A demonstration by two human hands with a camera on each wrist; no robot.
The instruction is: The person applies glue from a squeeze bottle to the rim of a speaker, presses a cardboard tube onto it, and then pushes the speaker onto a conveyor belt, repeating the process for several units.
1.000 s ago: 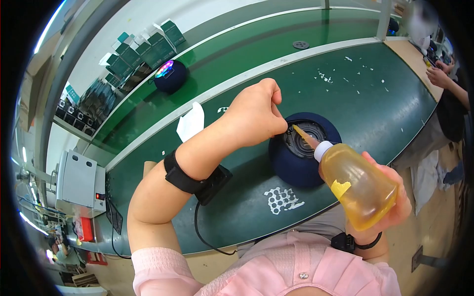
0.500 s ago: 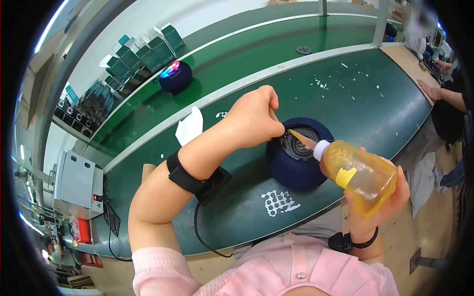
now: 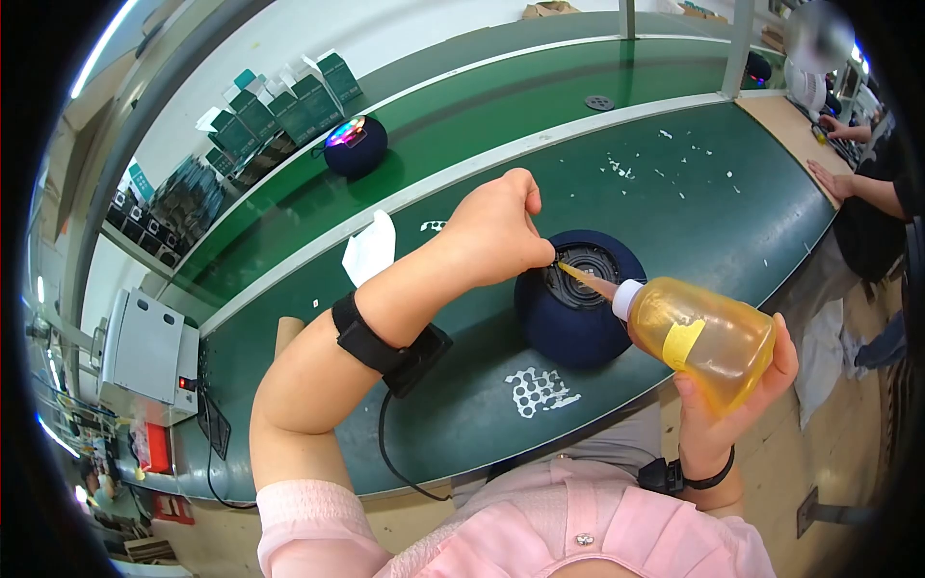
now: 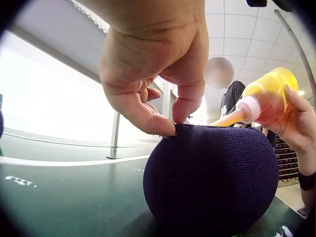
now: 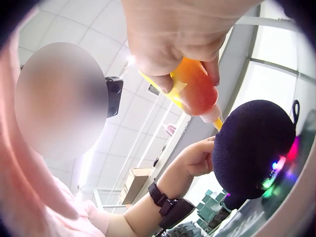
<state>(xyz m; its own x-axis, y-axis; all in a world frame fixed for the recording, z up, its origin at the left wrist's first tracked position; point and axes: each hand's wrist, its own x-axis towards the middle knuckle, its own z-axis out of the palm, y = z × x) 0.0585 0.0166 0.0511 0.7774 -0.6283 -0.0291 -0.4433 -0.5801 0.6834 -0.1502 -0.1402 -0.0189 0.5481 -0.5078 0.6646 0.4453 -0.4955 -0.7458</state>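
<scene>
A round navy fabric-covered speaker (image 3: 573, 303) sits on the green bench with its open top showing a black grille. My left hand (image 3: 496, 231) pinches the fabric edge at the speaker's rim (image 4: 170, 129). My right hand (image 3: 737, 385) grips a squeezable amber bottle (image 3: 699, 342) tilted sideways. Its thin nozzle (image 3: 583, 279) points at the rim beside my left fingertips. In the right wrist view the bottle (image 5: 195, 89) shows under my fingers, with the speaker (image 5: 252, 148) beyond it.
A second navy speaker (image 3: 355, 144) with coloured lights stands on the belt behind. Green boxes (image 3: 279, 101) are stacked at the back left. White paper (image 3: 371, 246) and a honeycomb sticker sheet (image 3: 540, 390) lie on the bench. Another person's hands (image 3: 838, 178) rest at the right.
The bottle has tipped flatter and sunk a little in my right hand, its nozzle staying at the rim. The lit speaker on the belt has drifted right. My left hand keeps its pinch.
</scene>
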